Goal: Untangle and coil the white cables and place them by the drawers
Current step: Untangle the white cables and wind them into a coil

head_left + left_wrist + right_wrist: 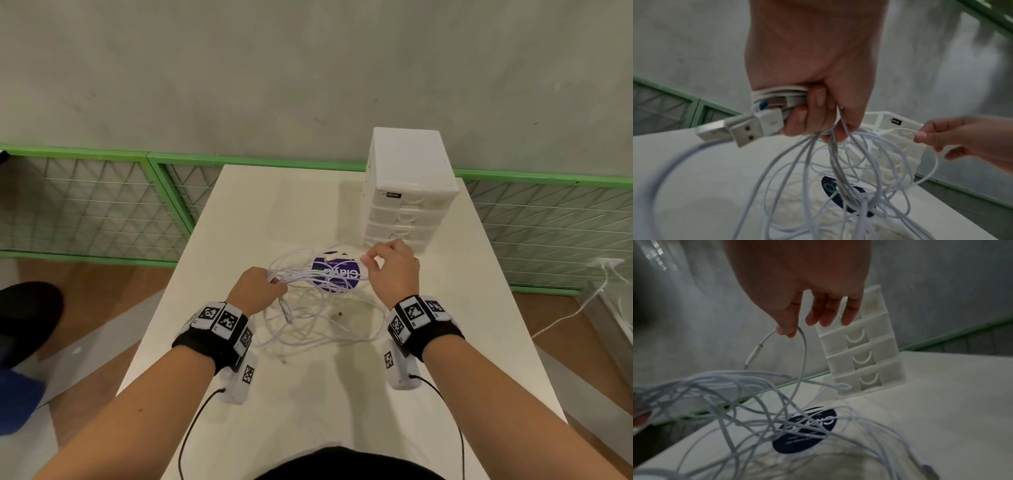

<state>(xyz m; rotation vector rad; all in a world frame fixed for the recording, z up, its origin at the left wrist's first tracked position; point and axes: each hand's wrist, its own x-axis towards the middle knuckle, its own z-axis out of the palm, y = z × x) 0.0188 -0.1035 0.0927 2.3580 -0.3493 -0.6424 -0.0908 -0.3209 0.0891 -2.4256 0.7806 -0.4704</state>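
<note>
A tangle of thin white cables [308, 308] hangs and sprawls over the middle of the white table [479, 342]. My left hand [263, 286] grips a bunch of cable strands [777, 95] in its fist, with two USB plugs [740, 129] sticking out beside the fingers. My right hand [387, 263] is raised just in front of the white drawer unit [411, 192] and pinches one cable [801, 344] near its small plug [754, 353] between thumb and forefinger. The other right fingers hang relaxed. Loose loops [756, 410] run between both hands.
A round dark blue sticker [337, 274] lies on the table under the cables. The drawer unit stands at the table's far right. A green wire fence [102, 205] runs behind the table. Another white lead [582, 308] trails on the floor at the right.
</note>
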